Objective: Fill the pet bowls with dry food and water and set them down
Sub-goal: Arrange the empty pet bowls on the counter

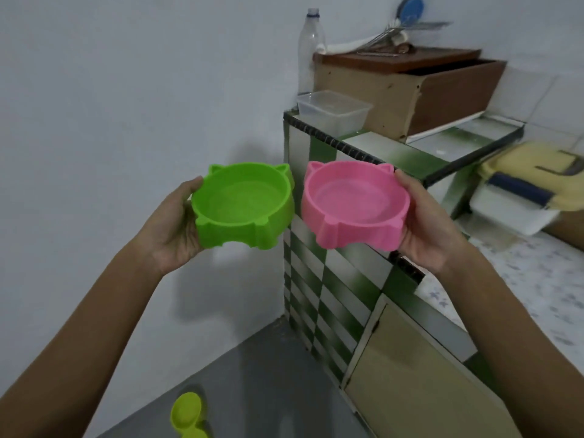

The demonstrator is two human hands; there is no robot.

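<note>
My left hand (177, 232) grips the green bowl (241, 205); my right hand (426, 226) grips the pink bowl (355, 205). Both bowls empty, side by side, no legible markings.

Green bowl (242, 205), pink bowl (355, 203): matt textured plastic.

Open air w/ bare wall ahead of my left hand (177, 229). Right hand (433, 222) is close to the tabletop (407, 153) edge. Tabletop crowded: clear tub (333, 112), bottle (309, 52), wooden box (410, 90). Yellow-green dish (186, 412) sits on the floor (268, 374) below.
</note>
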